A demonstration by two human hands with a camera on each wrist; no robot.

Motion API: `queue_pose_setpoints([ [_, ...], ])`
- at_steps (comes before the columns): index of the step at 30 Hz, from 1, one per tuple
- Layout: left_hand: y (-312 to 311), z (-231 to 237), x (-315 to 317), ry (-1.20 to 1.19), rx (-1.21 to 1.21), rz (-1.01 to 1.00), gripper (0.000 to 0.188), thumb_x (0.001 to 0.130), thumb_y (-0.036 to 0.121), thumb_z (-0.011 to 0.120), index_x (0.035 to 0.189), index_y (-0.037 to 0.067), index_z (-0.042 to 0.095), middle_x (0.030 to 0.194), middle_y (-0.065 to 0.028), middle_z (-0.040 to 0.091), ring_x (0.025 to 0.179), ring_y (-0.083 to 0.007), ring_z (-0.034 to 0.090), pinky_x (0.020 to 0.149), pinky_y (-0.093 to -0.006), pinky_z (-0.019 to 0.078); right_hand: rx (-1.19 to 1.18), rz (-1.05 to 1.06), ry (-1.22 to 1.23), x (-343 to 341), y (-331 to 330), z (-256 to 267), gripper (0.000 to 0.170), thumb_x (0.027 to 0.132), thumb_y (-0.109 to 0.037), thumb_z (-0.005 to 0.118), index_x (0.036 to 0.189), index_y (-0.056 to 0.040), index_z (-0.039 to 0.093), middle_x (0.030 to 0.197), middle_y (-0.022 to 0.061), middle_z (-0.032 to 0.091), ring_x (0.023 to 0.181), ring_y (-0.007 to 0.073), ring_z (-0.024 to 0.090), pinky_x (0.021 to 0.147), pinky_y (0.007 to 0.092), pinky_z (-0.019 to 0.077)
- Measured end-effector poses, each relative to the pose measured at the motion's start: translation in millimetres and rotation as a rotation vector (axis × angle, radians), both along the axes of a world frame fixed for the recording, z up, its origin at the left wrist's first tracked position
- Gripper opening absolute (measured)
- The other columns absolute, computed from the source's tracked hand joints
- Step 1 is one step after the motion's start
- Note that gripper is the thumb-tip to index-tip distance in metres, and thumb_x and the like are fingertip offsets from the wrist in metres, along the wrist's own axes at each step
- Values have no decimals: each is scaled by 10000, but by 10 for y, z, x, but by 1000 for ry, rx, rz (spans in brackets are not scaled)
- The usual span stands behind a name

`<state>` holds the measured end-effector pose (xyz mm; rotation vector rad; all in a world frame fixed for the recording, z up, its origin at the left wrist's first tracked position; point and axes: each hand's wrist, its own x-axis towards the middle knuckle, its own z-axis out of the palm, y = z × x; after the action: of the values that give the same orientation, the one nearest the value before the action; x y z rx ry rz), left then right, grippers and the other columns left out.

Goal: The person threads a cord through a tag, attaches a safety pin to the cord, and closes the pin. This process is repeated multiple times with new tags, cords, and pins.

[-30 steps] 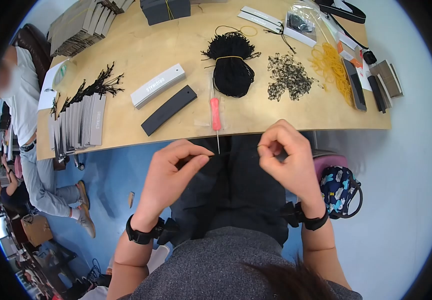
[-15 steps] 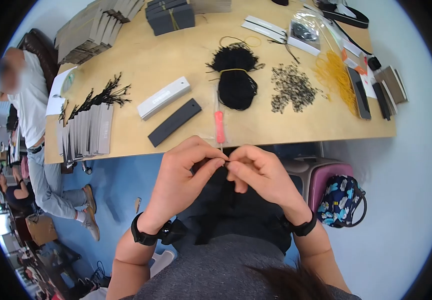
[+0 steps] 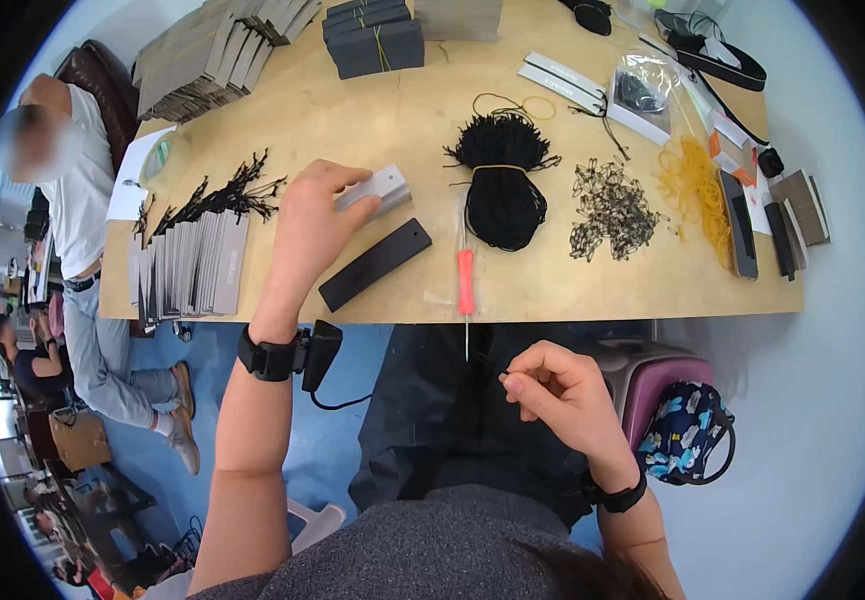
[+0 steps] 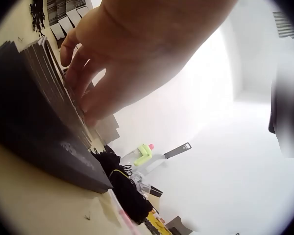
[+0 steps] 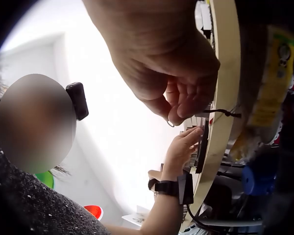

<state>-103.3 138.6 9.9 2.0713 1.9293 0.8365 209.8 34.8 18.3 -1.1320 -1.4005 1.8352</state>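
Observation:
My left hand (image 3: 313, 215) reaches over a stack of pale grey cards (image 3: 390, 190), thumb on the near side and fingers across the top. In the left wrist view those fingers touch the card edges (image 4: 56, 81), behind a dark grey card stack (image 4: 49, 127). Off the table's front edge, my right hand (image 3: 568, 395) pinches a thin black cord (image 5: 223, 112) between thumb and forefinger. A small metal loop (image 5: 171, 124) pokes out at its fingertips. Between the hands, a red-handled tool (image 3: 466, 280) lies with its thin metal shaft sticking past the edge.
A banded bundle of black cords (image 3: 505, 205) lies mid-table, beside a pile of small metal pins (image 3: 613, 215) and yellow rubber bands (image 3: 698, 200). Strung grey cards (image 3: 193, 265) stand in a row at left. A person (image 3: 83, 170) sits beyond the table's left end.
The hands met over the lap half a second ago, then parted. My left hand has moved up and left onto the pale cards, while the right stays over the lap, still pinching.

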Motion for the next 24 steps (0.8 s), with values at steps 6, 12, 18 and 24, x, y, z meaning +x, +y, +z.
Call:
queue_pose_setpoints([
  [6, -389, 204, 185, 35, 38, -10, 311, 760, 118, 798, 1040, 7, 720, 980, -128, 684, 885, -244, 647, 793, -347, 512, 19, 18, 10, -10, -27, -32, 134, 976, -125, 660, 952, 5, 637, 771, 8, 630, 644, 36, 573, 584, 193, 470],
  [12, -479, -26, 298, -71, -12, -58, 310, 758, 105, 796, 1031, -10, 704, 931, -126, 672, 845, -248, 630, 785, -340, 511, 46, 33, 18, -28, -90, -57, 128, 975, -123, 660, 949, 0, 635, 753, 3, 622, 643, 37, 580, 578, 194, 470],
  [18, -447, -20, 265, -180, -99, -16, 291, 755, 85, 764, 1022, -12, 701, 931, -123, 673, 843, -227, 625, 782, -338, 512, 67, 32, 16, -3, -159, -87, 113, 972, -114, 660, 949, -6, 637, 746, 1, 623, 637, 38, 587, 570, 191, 459],
  [24, -555, 100, 316, -17, 142, -17, 306, 718, 55, 746, 1008, -5, 674, 910, -126, 640, 837, -250, 622, 779, -335, 508, 79, 30, 3, 20, -175, -67, 113, 973, -113, 658, 952, -4, 637, 748, 2, 627, 639, 36, 587, 569, 193, 457],
])
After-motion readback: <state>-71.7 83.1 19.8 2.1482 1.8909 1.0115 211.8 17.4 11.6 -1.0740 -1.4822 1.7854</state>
